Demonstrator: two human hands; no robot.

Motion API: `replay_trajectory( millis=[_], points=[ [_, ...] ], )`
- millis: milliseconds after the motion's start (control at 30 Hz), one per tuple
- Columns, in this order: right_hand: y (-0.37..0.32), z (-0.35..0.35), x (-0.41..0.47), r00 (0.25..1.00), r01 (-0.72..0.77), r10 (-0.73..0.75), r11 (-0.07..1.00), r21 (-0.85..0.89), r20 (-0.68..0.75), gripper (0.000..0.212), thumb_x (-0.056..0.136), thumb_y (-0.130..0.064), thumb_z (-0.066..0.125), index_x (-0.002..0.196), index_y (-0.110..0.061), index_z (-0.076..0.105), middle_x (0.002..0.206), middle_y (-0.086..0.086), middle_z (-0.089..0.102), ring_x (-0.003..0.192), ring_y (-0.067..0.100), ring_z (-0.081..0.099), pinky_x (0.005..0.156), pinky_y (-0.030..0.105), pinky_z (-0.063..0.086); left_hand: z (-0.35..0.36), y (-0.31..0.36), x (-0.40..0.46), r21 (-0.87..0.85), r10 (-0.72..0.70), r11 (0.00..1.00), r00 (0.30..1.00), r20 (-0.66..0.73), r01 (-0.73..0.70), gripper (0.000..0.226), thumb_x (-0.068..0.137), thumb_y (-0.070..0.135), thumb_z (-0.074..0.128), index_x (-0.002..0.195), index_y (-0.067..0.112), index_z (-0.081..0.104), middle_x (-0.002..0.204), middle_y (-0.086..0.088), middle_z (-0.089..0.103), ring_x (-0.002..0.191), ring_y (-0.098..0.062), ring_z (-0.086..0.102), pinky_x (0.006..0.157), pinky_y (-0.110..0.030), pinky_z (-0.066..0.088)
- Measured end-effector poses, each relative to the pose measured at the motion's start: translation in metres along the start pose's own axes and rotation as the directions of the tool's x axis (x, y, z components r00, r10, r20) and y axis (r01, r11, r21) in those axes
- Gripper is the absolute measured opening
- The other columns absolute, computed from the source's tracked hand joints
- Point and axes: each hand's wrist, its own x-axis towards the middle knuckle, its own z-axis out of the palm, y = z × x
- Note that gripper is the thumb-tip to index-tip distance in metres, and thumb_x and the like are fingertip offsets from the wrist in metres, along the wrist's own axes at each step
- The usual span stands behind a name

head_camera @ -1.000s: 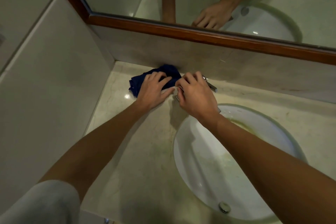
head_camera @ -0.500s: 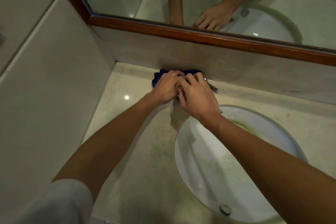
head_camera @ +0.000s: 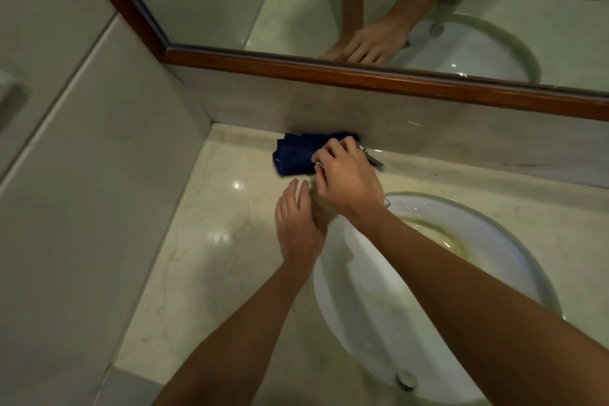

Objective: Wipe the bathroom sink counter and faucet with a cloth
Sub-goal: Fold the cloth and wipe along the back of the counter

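Observation:
A dark blue cloth (head_camera: 298, 152) lies bunched on the marble counter (head_camera: 211, 250), pressed against the backsplash just left of the faucet. My right hand (head_camera: 347, 180) covers the chrome faucet (head_camera: 374, 160), fingers curled round it, fingertips touching the cloth's right end. Only the faucet's lever and a bit of its spout show past the hand. My left hand (head_camera: 298, 224) hovers flat with fingers apart over the counter by the sink's left rim, a short way in front of the cloth and holding nothing.
The white oval sink (head_camera: 382, 313) with its metal drain (head_camera: 406, 381) fills the right of the counter. A wood-framed mirror (head_camera: 379, 77) runs above the backsplash. A tiled wall (head_camera: 82, 175) closes off the left side.
My left hand slid the cloth right along the backsplash to the faucet, then let go and drew back toward me. My right hand stayed on the faucet.

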Motion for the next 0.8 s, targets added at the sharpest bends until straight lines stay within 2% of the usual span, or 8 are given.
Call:
replay_trajectory(
  millis=[133,267,367,433,500,567,633,800],
  points=[
    [0.000,-0.006,-0.001,0.994,-0.036,0.061,0.962,0.270,-0.086,0.033,0.095,-0.026,0.055,0.122,-0.014,0.070,0.117,0.002,0.069,0.112,0.019,0.058,0.098,0.038,0.049,0.007,0.003,0.002,0.056,-0.016,0.998,1.000,0.027,0.014,0.052,0.100,0.036,0.053,0.145,0.010,0.046,0.144,-0.011,0.051,0.132,-0.028,0.049,0.111,-0.046,0.040],
    [0.029,-0.036,-0.005,0.844,-0.083,0.426,0.703,0.706,-0.326,0.023,0.097,-0.005,0.057,0.111,-0.011,0.074,0.105,0.000,0.073,0.092,0.001,0.065,0.084,0.014,0.050,0.007,0.006,0.004,0.163,-0.054,0.986,0.997,0.047,0.045,0.053,0.096,0.030,0.041,0.145,0.010,0.048,0.149,-0.010,0.048,0.139,-0.027,0.042,0.116,-0.044,0.035],
    [0.093,-0.031,-0.012,0.754,-0.248,0.592,0.659,0.710,-0.286,0.029,0.095,-0.004,0.053,0.109,-0.016,0.076,0.103,-0.005,0.073,0.089,-0.001,0.065,0.084,0.028,0.057,0.007,0.008,0.004,0.160,-0.074,0.985,0.996,0.041,0.067,0.054,0.096,0.031,0.039,0.145,0.010,0.049,0.149,-0.009,0.048,0.140,-0.026,0.042,0.117,-0.043,0.035],
    [0.126,-0.009,-0.020,0.864,-0.342,0.490,0.741,0.577,-0.117,0.035,0.092,-0.003,0.057,0.120,-0.018,0.072,0.114,-0.006,0.066,0.094,0.005,0.063,0.089,0.041,0.057,0.006,0.008,0.005,0.161,-0.084,0.984,0.995,0.046,0.075,0.054,0.097,0.032,0.039,0.146,0.011,0.048,0.149,-0.009,0.048,0.140,-0.026,0.041,0.117,-0.043,0.035],
    [0.138,0.016,-0.023,0.970,-0.237,0.240,0.881,0.410,0.044,0.047,0.089,-0.010,0.069,0.135,-0.018,0.064,0.125,0.003,0.060,0.109,0.020,0.056,0.094,0.046,0.052,0.006,0.009,0.005,0.168,-0.091,0.982,0.994,0.053,0.081,0.053,0.097,0.032,0.042,0.146,0.012,0.046,0.150,-0.008,0.047,0.141,-0.025,0.040,0.117,-0.043,0.035],
    [0.135,0.036,-0.016,0.992,-0.093,0.057,0.934,0.344,0.112,0.053,0.087,-0.030,0.072,0.136,-0.015,0.062,0.130,0.011,0.057,0.114,0.027,0.052,0.096,0.044,0.049,0.006,0.009,0.005,0.173,-0.098,0.981,0.993,0.059,0.087,0.052,0.098,0.031,0.046,0.147,0.013,0.046,0.150,-0.007,0.046,0.140,-0.024,0.040,0.116,-0.042,0.034],
    [0.128,0.050,-0.006,0.994,-0.051,0.016,0.936,0.348,0.105,0.052,0.084,-0.041,0.065,0.128,-0.012,0.066,0.127,0.014,0.058,0.111,0.030,0.054,0.091,0.042,0.050,0.006,0.010,0.004,0.183,-0.105,0.979,0.992,0.063,0.092,0.052,0.098,0.032,0.048,0.147,0.014,0.045,0.150,-0.007,0.046,0.140,-0.024,0.040,0.117,-0.042,0.035],
    [0.127,0.076,0.000,0.990,-0.010,0.053,0.950,0.313,-0.130,0.026,0.083,-0.018,0.077,0.107,-0.009,0.074,0.102,0.013,0.066,0.092,0.034,0.060,0.072,0.040,0.052,0.006,0.010,0.005,0.161,-0.106,0.982,0.993,0.044,0.098,0.053,0.095,0.029,0.052,0.145,0.013,0.049,0.149,-0.008,0.048,0.139,-0.024,0.041,0.114,-0.041,0.036]
  ],
)
